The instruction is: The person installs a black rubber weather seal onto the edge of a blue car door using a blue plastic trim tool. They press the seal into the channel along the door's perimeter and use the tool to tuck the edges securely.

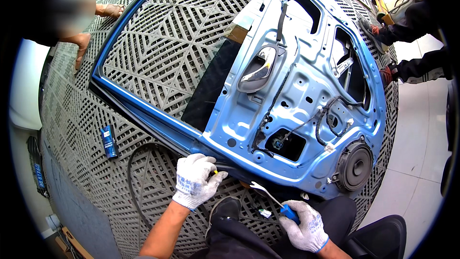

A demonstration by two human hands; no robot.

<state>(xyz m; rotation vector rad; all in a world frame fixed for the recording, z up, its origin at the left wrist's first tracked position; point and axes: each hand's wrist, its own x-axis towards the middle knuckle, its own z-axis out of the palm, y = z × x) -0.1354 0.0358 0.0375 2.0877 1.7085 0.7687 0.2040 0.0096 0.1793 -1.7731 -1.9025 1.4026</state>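
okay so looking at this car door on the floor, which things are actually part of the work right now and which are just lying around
In use:
blue car door
left hand, at the door's lower edge
right hand, holding a blue-handled pry tool
black rubber strip hanging off the door edge

Lying about:
small blue box on the floor mat
white scrap near the shoe
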